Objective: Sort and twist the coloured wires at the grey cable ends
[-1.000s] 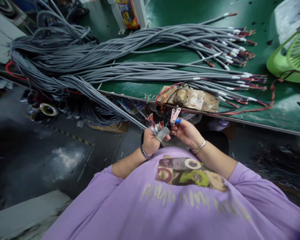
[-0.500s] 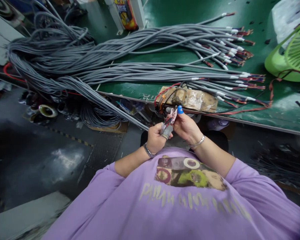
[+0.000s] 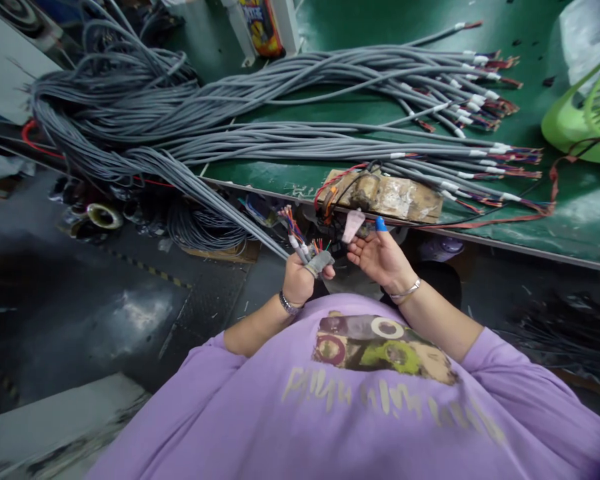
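Note:
My left hand (image 3: 300, 275) is closed around a bunch of grey cables (image 3: 250, 228), a grey cover on its thumb. From the fist, the cables' white-banded ends stick up with bare coloured wires (image 3: 290, 223) fanning out. To the right, my right hand (image 3: 380, 261) is open, palm up, its fingers loosely spread and a blue cover (image 3: 381, 225) on the thumb tip. Just beyond its fingertips shows a pale pink, tapered piece (image 3: 353, 227); whether it touches them I cannot tell. The two hands are apart, in front of the bench edge.
Many more grey cables (image 3: 280, 80) lie across the green bench (image 3: 275, 181), their wire ends to the right. A worn wooden block (image 3: 395, 197) sits at the bench edge. A green plastic basket or fan (image 3: 563, 130) stands at right. Coiled cable (image 3: 200, 230) lies below the bench.
My hands have drawn apart: the left went slightly left with the cables, the right moved right and opened. The wire ends and the pale pink piece now show separately.

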Available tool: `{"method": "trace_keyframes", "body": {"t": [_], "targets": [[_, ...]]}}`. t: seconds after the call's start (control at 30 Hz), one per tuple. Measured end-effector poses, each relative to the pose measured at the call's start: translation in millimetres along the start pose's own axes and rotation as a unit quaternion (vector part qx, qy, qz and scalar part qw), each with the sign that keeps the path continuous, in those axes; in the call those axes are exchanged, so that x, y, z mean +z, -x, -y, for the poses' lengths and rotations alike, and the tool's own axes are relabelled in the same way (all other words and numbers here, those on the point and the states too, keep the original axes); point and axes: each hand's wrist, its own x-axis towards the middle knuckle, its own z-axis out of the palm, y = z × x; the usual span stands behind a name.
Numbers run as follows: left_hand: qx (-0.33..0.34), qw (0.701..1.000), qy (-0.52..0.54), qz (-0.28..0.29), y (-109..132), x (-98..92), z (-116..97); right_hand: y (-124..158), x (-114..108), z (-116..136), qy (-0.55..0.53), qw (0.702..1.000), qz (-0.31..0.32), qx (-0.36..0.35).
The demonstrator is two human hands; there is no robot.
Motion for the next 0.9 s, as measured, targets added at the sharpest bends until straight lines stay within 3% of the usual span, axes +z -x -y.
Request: {"method": "trace_keyframes", "body": {"t": [0.17, 0.4, 0.67, 0.9], "targets": [[-0.008, 1.000, 0.019, -0.020, 3, -5.2, 5, 2, -5, -3, -0.020, 0.999, -0.031, 0.021], [-0.036, 0.998, 0.054, -0.013, 7, -8.3, 0, -4, 1, -11, 0.004, 0.999, -0.021, 0.030], [-0.114, 0.989, 0.100, -0.001, 0, -32.1, 9, -25, -2, -31, 0.006, 0.996, -0.069, 0.053], [-0.160, 0.978, 0.129, 0.027, 0, -60.2, 16, -44, 4, -51, 0.049, 0.996, 0.002, 0.080]]}}
